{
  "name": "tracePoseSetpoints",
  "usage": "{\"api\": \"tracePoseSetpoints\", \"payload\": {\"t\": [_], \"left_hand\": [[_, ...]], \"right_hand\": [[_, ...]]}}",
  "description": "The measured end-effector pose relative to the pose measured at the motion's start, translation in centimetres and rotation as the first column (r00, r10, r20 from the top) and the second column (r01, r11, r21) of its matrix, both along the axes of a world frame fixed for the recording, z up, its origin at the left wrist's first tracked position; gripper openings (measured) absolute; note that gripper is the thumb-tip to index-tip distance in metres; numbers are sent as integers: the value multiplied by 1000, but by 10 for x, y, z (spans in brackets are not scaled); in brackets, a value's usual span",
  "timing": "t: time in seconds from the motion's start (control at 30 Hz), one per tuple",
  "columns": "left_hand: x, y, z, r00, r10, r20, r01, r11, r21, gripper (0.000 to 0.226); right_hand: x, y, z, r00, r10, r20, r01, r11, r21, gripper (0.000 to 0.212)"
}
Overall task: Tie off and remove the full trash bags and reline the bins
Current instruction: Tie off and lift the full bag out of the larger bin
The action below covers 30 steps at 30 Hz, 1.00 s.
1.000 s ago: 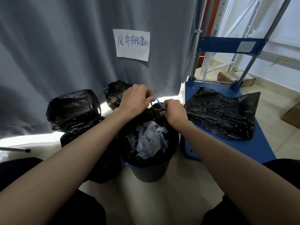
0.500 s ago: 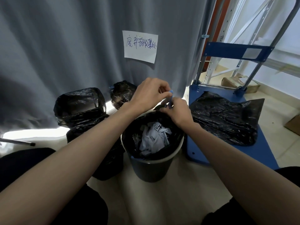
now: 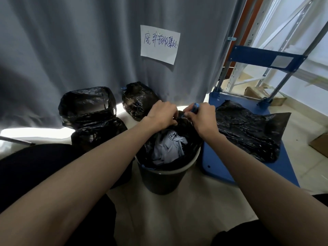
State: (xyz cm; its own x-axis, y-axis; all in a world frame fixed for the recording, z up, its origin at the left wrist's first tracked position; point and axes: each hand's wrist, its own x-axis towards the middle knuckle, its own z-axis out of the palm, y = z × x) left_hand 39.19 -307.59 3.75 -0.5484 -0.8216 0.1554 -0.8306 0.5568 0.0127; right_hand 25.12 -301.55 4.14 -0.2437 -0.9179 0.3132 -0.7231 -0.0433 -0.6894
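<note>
Fingers (image 3: 173, 113) of both hands pinched the blue drawstring (image 3: 195, 108) at the soft, light trash bag's (image 3: 184, 125) gathered mouth, the best hold.

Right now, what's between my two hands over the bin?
In the head view, between the left hand and the right hand lies only the gathered top of the black trash bag; the right hand's fingers also pinch its blue drawstring.

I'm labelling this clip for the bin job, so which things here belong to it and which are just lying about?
In the job: left hand and right hand gripping the bag's far rim and blue drawstring; full trash bag; round bin; tied bag; lined bin.

Lying about: paper sign; blue cart; cardboard boxes.
</note>
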Motion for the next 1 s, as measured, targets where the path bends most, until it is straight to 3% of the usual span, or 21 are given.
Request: {"api": "tracePoseSetpoints", "payload": {"t": [0.17,0.37,0.63,0.73,0.87,1.0], "left_hand": [[-9,-9,-9,998,42,36,-41,998,-45,17],[-6,-19,-24,996,71,61,-68,997,-41,18],[12,-26,-36,973,171,153,-183,981,70,29],[9,-29,-18,997,77,-12,-73,977,202,52],[-4,-16,8,913,-98,-395,206,948,242,26],[-11,-5,13,828,-127,-546,292,930,225,24]], "right_hand": [[-1,1,2,1000,6,5,-6,1000,5,16],[-12,3,2,998,17,-63,-17,1000,-7,21],[-16,7,7,999,44,-3,-45,999,-11,29],[-12,6,10,997,54,61,-51,998,-44,14],[-6,6,16,994,88,63,-83,993,-80,10],[-1,8,19,987,96,129,-84,992,-97,15]]}}
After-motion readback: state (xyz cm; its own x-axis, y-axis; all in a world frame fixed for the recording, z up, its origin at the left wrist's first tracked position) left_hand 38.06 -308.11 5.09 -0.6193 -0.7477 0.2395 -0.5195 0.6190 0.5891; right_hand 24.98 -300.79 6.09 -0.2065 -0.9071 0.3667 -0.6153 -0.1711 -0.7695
